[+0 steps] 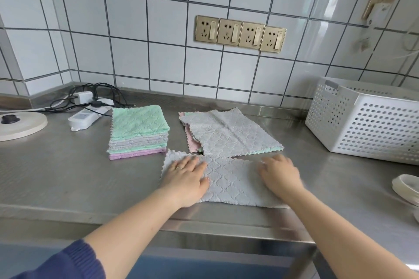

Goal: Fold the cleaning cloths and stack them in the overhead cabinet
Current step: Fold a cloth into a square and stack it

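A grey quilted cloth (231, 182) lies flat on the steel counter (68, 176) near its front edge. My left hand (186, 179) presses palm-down on the cloth's left part, fingers spread. On the cloth's right part rests my right hand (280, 174), also flat. Behind it lies a loose pile of unfolded cloths (229, 133), grey on top with pink and green edges showing. To the left stands a neat stack of folded cloths (138, 131), green on top, grey and purple below. The overhead cabinet is out of view.
A white perforated basket (367, 122) stands at the right. A white power strip (85, 116) with black cables lies at the back left, beside a round white base (20, 123). White dishes (408, 190) sit at the right edge. Wall sockets (240, 34) are mounted on the tiles.
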{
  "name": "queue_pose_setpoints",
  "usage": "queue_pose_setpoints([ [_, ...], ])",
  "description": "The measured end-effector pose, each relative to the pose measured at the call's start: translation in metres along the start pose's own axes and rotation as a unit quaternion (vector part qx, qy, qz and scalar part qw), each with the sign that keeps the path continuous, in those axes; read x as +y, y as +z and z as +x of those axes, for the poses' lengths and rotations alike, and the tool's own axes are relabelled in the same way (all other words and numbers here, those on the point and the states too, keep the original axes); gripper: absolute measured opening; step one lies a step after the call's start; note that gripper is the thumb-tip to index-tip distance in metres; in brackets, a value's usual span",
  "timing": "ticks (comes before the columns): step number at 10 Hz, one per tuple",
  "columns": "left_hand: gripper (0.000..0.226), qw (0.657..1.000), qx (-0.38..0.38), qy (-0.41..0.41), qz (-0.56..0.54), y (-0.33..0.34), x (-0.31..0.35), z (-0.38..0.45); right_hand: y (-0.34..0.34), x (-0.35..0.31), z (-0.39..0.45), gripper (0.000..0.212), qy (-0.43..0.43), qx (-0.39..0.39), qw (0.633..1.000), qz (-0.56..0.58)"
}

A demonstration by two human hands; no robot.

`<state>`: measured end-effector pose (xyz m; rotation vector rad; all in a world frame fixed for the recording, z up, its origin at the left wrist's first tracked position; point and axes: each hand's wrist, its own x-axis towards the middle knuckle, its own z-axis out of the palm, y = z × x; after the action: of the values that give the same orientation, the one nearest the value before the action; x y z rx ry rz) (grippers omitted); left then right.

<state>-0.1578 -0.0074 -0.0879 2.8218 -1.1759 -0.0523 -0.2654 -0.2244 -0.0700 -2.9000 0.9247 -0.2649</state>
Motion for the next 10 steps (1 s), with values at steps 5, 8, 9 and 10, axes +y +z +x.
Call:
queue_pose_setpoints([
  [5,0.056,1.0,0.001,-0.007,0.001,0.001,0.001,0.0,-0.013,0.015,0.034,0.013,0.016,-0.016,0.976,0.218],
  [8,0.053,0.997,0.05,-0.01,-0.057,0.002,-0.009,0.008,-0.001,0.014,0.037,0.014,0.027,0.004,0.984,0.174],
  [9,0.043,0.981,0.134,-0.072,-0.123,-0.001,-0.036,0.02,-0.005,0.016,0.04,0.025,0.034,-0.021,0.989,0.139],
  [10,0.039,0.97,0.16,-0.125,-0.134,-0.001,-0.059,0.023,-0.014,0.017,0.042,0.028,0.077,-0.072,0.974,0.2],
])
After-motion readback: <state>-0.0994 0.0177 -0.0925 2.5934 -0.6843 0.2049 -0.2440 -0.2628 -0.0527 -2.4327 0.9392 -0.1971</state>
